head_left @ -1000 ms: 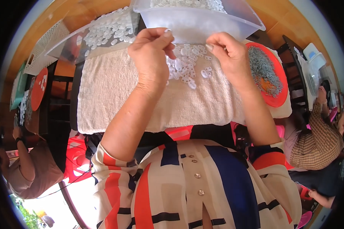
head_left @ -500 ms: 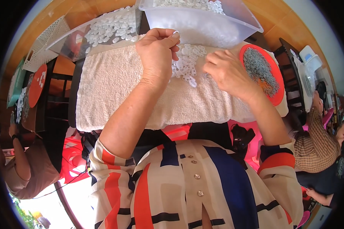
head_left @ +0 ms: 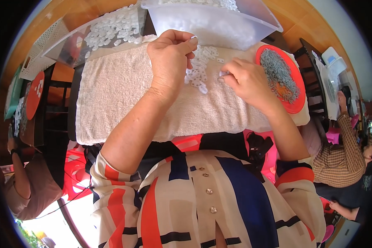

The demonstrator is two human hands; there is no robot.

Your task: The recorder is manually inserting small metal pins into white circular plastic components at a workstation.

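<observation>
My left hand (head_left: 171, 56) is raised over the towel, thumb and fingertips pinched on a small white plastic piece (head_left: 194, 37), of which only a bit shows. Beneath and beside it lies a loose pile of small white plastic pieces (head_left: 199, 73), flat and oval with holes. To the right of that pile, my right hand (head_left: 246, 80) is low over the towel with its fingers curled. A small white piece (head_left: 222, 74) shows at its thumb and fingertips. Right of this hand, a red plate (head_left: 294, 108) holds a heap of small grey metal parts (head_left: 280, 74), perhaps springs.
A beige towel (head_left: 111, 99) covers the table. Behind it stand a large translucent bin (head_left: 211, 29) and a clear tray (head_left: 66, 53) of white pieces (head_left: 111, 29). People sit at both sides: a brown sleeve (head_left: 41, 182) left, a checked shirt (head_left: 339, 165) right.
My right hand has turned slightly, and a white piece now shows at its fingertips. My left hand keeps its pinch. The whole view has shifted a little.
</observation>
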